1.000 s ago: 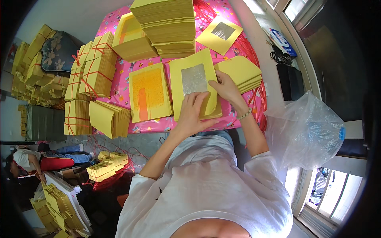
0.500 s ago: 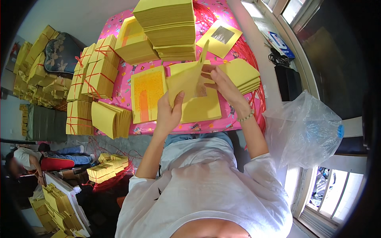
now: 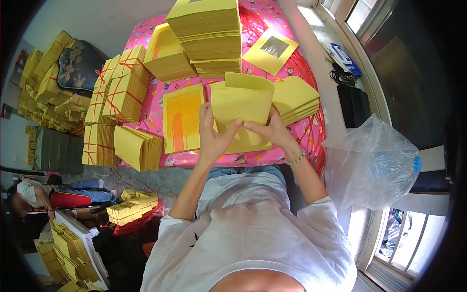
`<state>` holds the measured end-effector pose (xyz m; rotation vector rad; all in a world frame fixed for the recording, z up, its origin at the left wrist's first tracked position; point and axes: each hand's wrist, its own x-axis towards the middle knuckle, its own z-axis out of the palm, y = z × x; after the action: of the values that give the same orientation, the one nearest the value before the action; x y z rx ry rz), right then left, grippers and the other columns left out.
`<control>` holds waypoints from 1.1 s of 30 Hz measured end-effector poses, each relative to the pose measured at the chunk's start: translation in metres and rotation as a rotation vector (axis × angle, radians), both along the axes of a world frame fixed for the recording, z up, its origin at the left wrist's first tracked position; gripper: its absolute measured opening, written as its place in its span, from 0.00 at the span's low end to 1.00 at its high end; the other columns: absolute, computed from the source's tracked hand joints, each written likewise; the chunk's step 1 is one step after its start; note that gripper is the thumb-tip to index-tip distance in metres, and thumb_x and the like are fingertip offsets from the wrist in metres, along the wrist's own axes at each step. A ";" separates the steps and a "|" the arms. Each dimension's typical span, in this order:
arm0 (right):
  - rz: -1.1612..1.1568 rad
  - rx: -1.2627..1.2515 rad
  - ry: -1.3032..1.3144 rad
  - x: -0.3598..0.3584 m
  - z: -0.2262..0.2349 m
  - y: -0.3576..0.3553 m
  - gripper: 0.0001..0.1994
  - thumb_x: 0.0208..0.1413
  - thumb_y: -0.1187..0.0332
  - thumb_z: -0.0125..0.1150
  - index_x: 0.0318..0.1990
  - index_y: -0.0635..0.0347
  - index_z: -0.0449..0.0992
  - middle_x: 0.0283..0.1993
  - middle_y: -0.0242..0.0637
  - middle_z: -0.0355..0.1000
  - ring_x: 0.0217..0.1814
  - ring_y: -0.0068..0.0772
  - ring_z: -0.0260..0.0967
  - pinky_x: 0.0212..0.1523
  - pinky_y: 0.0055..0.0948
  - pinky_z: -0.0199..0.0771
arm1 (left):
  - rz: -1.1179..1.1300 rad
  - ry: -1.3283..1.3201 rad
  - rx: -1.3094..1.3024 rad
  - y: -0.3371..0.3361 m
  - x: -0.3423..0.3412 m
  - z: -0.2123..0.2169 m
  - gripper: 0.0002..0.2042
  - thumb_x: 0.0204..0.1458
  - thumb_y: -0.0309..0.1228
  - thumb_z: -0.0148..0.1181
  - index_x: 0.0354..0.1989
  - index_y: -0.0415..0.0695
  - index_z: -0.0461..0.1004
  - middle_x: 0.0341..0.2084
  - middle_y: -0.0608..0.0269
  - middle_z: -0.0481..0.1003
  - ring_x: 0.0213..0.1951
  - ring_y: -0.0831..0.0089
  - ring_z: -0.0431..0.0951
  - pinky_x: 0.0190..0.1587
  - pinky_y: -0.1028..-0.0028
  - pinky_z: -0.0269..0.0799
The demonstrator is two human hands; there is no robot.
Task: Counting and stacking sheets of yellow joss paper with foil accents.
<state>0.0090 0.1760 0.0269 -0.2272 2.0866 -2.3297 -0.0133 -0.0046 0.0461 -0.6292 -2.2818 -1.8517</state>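
Note:
Between my two hands I hold a piece of yellow paper (image 3: pixel 241 104), raised on a tilt, with its top part bent over. My left hand (image 3: pixel 214 136) grips its lower left side, thumb on the near face and fingers behind. My right hand (image 3: pixel 275 131) pinches its lower right side the same way. Below it lies a low pile of yellow paper (image 3: pixel 250 147), mostly covered. To the left is a yellow sheet with an orange print (image 3: pixel 185 109). A fanned pile of folded yellow paper (image 3: pixel 296 100) sits beside my right hand.
A tall yellow paper stack (image 3: pixel 209 34) rises at the back of the pink-covered table (image 3: pixel 156 108). Bundles tied with red string (image 3: pixel 124 95) stand left. A sheet with a silver square (image 3: pixel 271 52) and red strings (image 3: pixel 309 73) lie right. A clear plastic bag (image 3: pixel 374 165) hangs near the window.
The yellow paper has turned from edge-on to broad side toward me, its top bent over. My right hand has come down from its spread pose and closed on the paper's lower right side.

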 end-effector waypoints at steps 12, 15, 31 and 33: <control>-0.135 0.204 0.138 -0.009 -0.024 -0.007 0.27 0.48 0.71 0.67 0.56 0.64 0.66 0.50 0.38 0.71 0.51 0.27 0.68 0.52 0.27 0.68 | -0.162 -0.122 0.327 0.010 -0.026 -0.054 0.26 0.46 0.17 0.62 0.54 0.41 0.59 0.46 0.58 0.69 0.49 0.71 0.70 0.53 0.72 0.65; -0.113 0.154 0.063 -0.010 -0.027 -0.007 0.27 0.48 0.72 0.66 0.56 0.64 0.65 0.50 0.37 0.71 0.52 0.26 0.67 0.52 0.28 0.68 | -0.116 -0.049 0.345 0.015 -0.022 -0.053 0.27 0.46 0.17 0.62 0.54 0.41 0.56 0.47 0.56 0.69 0.50 0.70 0.70 0.53 0.72 0.65; -0.157 -0.067 -0.101 -0.023 0.008 0.001 0.19 0.55 0.72 0.61 0.53 0.68 0.66 0.47 0.37 0.72 0.46 0.23 0.70 0.47 0.24 0.72 | -0.229 -0.636 0.405 0.026 -0.045 -0.007 0.14 0.61 0.28 0.44 0.53 0.38 0.59 0.46 0.57 0.70 0.47 0.72 0.72 0.48 0.73 0.69; -0.149 -0.128 -0.149 -0.023 0.008 0.003 0.18 0.56 0.71 0.60 0.52 0.68 0.67 0.46 0.37 0.73 0.45 0.23 0.71 0.45 0.23 0.73 | -0.224 -0.650 0.413 0.029 -0.046 -0.007 0.14 0.61 0.29 0.45 0.53 0.39 0.60 0.46 0.59 0.71 0.47 0.73 0.72 0.48 0.73 0.69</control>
<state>-0.0140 0.1788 0.0352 0.1028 1.9516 -2.4793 -0.0594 0.0241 0.0388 -0.2421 -2.0749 -2.8683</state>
